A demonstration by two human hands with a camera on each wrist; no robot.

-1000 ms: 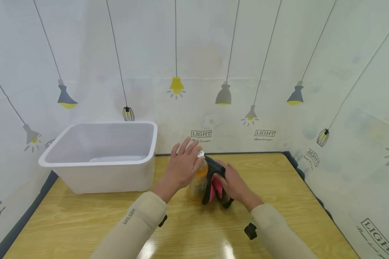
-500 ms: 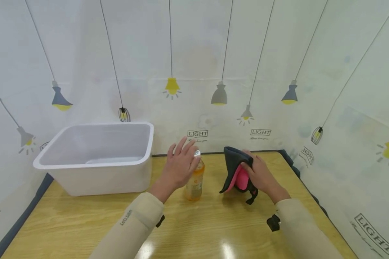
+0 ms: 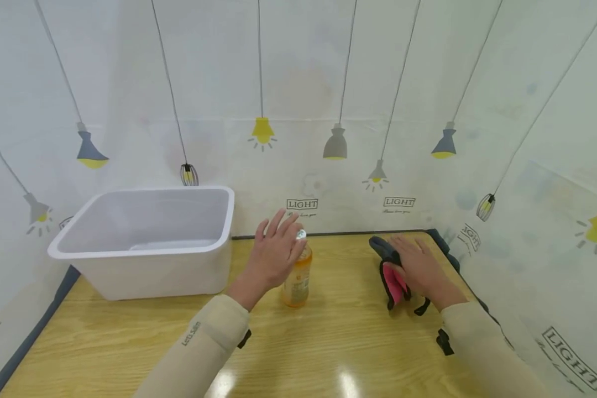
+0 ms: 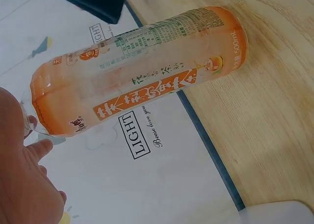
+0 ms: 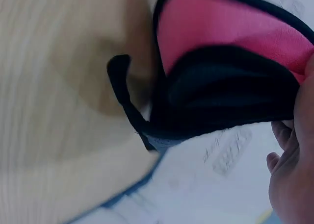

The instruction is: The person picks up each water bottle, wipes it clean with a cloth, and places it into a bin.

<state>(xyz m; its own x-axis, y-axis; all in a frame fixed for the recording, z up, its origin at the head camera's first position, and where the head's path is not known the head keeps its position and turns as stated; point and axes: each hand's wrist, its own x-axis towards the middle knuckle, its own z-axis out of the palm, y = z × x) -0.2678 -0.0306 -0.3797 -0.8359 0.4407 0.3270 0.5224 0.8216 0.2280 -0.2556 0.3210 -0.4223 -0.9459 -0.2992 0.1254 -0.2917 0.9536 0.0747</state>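
Note:
An upright plastic bottle (image 3: 297, 279) of orange drink, with a silvery cap, stands on the table in the head view. My left hand (image 3: 272, 255) grips it by the neck, thumb and fingers around its top; the left wrist view shows the printed bottle label (image 4: 147, 72) fully. Farther right, my right hand (image 3: 420, 268) holds a folded black fabric piece (image 3: 388, 249) with bright pink lining and a short strap. Close up in the right wrist view, the pink lining (image 5: 196, 23) shows and my fingers lie along the piece's edge.
A large white tub (image 3: 144, 273) stands at the back left of the wooden table (image 3: 298, 354). Behind the table hangs a white cloth backdrop (image 3: 298, 66) printed with lamps. A dark edge strip runs along the table's back and sides.
My right hand has carried the black fabric piece away from the bottle, rightward and lower toward the table's right side. The left hand has stayed at the bottle's neck.

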